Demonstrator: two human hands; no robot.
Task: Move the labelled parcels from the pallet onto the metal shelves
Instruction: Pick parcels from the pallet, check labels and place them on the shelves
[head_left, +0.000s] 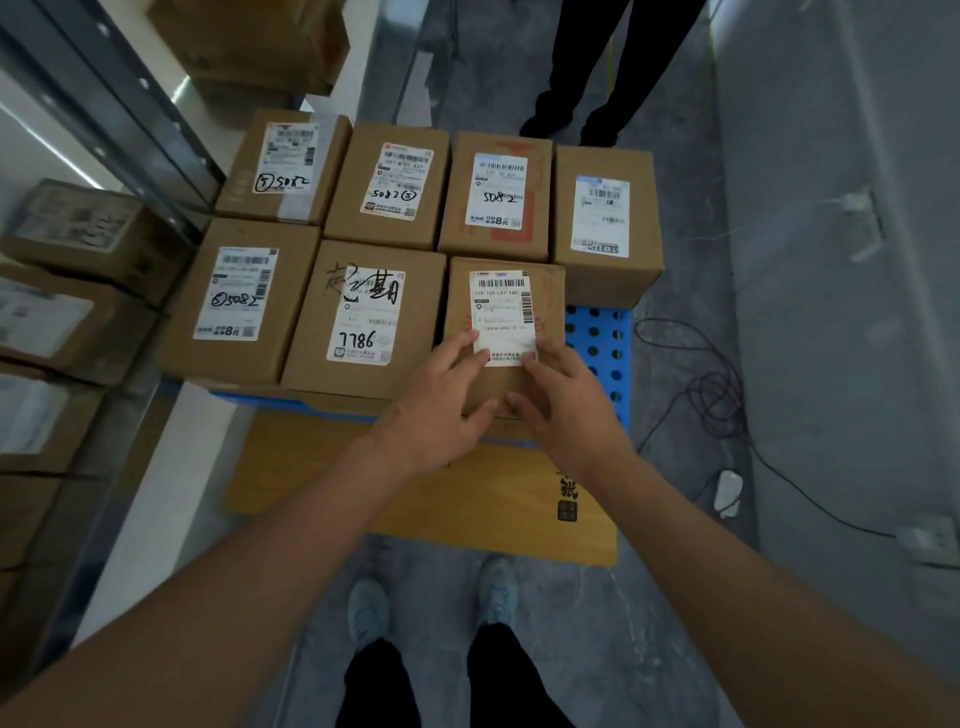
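Seven parcels on blue pallet (597, 338), four in far row, three near. Both hands on near-right parcel (506, 332): left hand (441, 400) and right hand (566, 400) with fingers spread flat on its top at the label's lower edge, thumbs over the near edge. Shelves (104, 119) at left, boxes on them. Flat cardboard (415, 499) on floor.
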